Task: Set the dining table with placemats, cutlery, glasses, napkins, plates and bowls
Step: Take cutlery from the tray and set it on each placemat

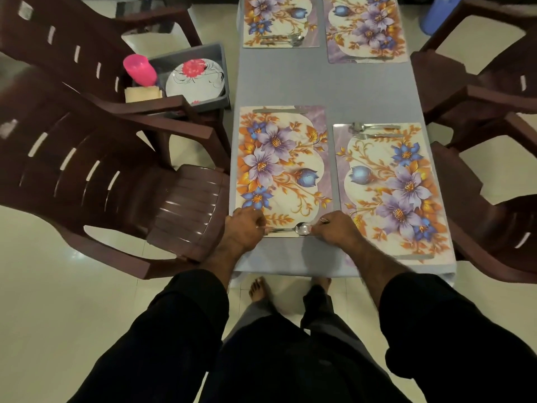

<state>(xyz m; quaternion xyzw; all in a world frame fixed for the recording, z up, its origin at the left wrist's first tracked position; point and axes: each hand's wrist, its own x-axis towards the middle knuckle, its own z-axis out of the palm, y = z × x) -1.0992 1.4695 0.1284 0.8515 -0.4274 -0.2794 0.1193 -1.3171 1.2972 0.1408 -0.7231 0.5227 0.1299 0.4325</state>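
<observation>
head view: four placemats (283,170) down, cutlery nearly done, left hand (247,228) pinching spoon (293,229), right hand (334,229) gripping fork (324,220) on near-left mat; plates (195,80), cup (139,69), napkins (143,93) left

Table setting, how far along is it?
Done: four placemats down, cutlery on the other three. In hand: the left hand holds a spoon and the right hand a fork at the near-left mat. Left: plates, pink cup and napkins wait in the bin.

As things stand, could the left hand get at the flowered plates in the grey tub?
Probably yes. The flowered plates lie uncovered in the grey tub on a chair seat to the person's left, but the left hand is busy holding the spoon, and the chair's armrest partly fences it.
</observation>
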